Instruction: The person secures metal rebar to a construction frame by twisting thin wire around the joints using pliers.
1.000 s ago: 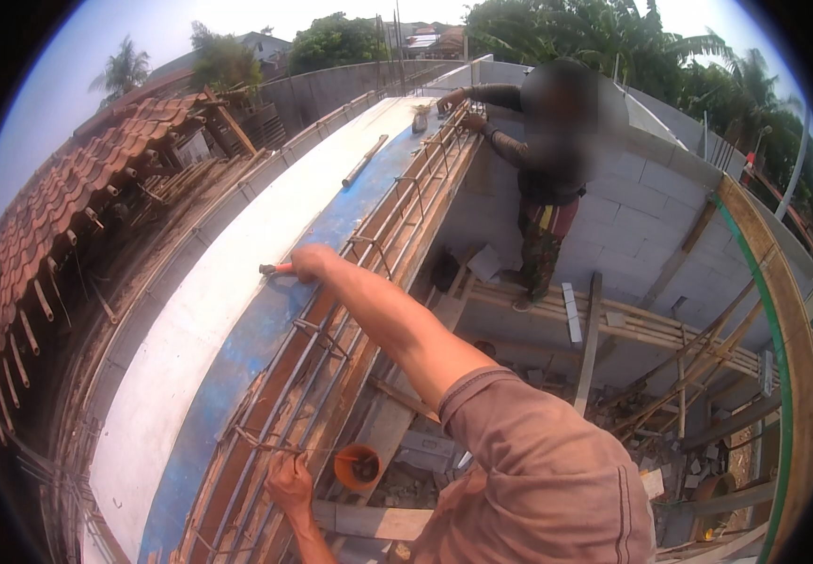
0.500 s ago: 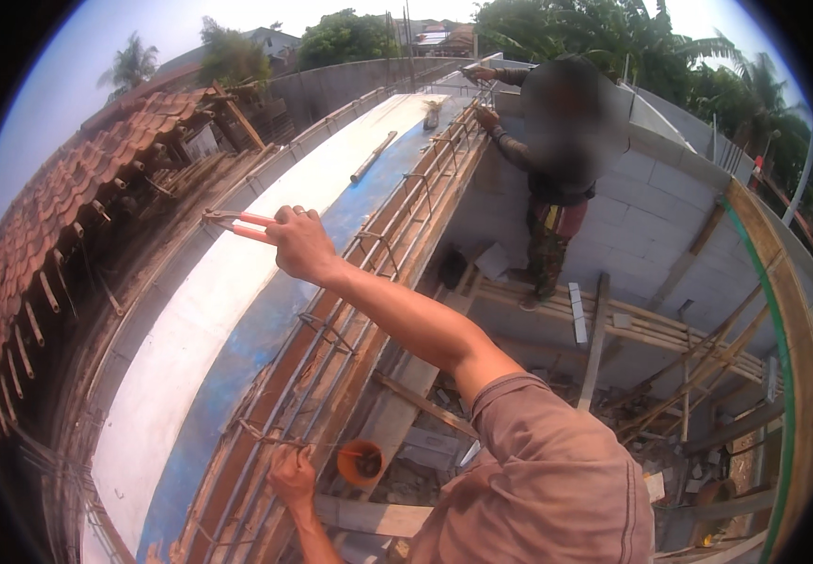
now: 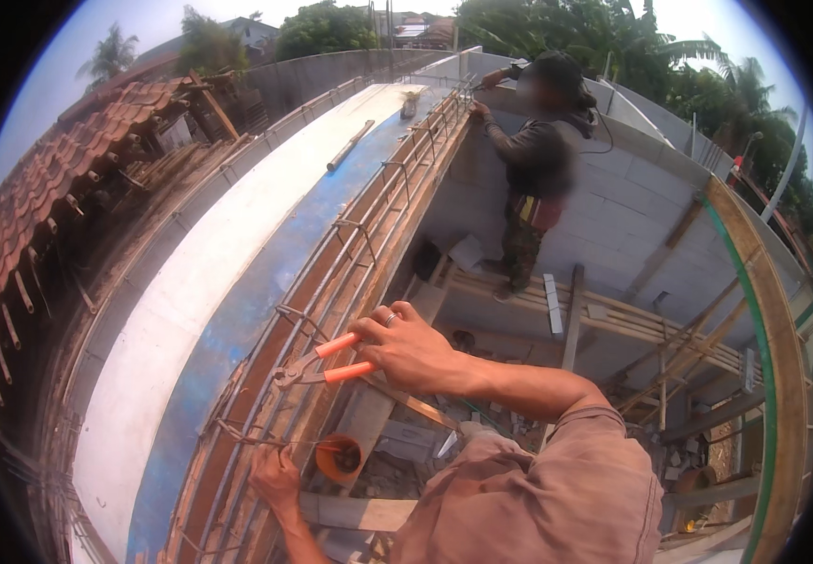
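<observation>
My right hand (image 3: 406,350) is closed round the orange-sleeved handles of a pair of pincers (image 3: 339,372). The handles stand apart, and the metal head is over the long rebar cage (image 3: 284,362) lying in a timber channel. Lower down, my left hand (image 3: 277,481) is at the side of the cage, fingers pinched together beside a stirrup joint (image 3: 228,432). A thin tie wire (image 3: 298,442) shows at its fingertips, partly hidden by them. Close to that hand sits an orange bucket (image 3: 338,458) with dark contents.
A white and blue sheet (image 3: 209,348) runs along the cage's left, with a short bar (image 3: 350,146) on it. At the cage's far end a co-worker (image 3: 538,150) stands on a plank scaffold (image 3: 604,324). Rubble and timber lie below right; a tiled roof (image 3: 59,141) is left.
My right hand has swung the pincers from over the white sheet down and right, back over the cage. My left hand stays at the same joint. The view has shifted slightly.
</observation>
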Action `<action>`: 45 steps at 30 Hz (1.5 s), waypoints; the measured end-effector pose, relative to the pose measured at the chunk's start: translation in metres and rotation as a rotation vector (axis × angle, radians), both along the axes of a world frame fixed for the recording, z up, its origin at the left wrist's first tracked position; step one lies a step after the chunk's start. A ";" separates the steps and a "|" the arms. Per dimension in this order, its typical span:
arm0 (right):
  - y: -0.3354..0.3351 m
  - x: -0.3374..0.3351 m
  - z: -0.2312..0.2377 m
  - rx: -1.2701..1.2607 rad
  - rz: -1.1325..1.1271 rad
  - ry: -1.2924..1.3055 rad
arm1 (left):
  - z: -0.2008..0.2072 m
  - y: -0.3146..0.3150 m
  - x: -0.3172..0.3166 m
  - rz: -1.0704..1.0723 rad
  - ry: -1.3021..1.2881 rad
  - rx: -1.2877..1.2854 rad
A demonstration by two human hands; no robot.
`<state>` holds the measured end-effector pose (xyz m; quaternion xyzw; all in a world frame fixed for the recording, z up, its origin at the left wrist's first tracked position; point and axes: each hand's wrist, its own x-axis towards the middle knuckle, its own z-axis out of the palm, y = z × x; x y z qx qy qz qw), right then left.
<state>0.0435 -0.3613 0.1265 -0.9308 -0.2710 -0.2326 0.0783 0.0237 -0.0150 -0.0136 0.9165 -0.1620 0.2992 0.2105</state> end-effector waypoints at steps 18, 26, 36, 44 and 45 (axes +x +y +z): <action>0.000 -0.004 -0.075 0.461 0.013 1.308 | -0.005 -0.004 0.005 0.016 -0.116 0.101; 0.044 0.016 -0.054 0.349 0.093 1.422 | 0.003 0.026 -0.011 0.059 -0.037 -0.042; 0.036 0.022 -0.050 0.182 0.075 1.412 | -0.003 0.010 -0.010 0.035 -0.041 -0.160; 0.079 0.022 -0.016 -0.051 0.048 1.400 | -0.012 0.010 -0.006 0.037 0.038 -0.144; 0.082 0.022 -0.015 -0.113 0.031 1.364 | -0.013 0.010 -0.006 0.020 0.016 -0.150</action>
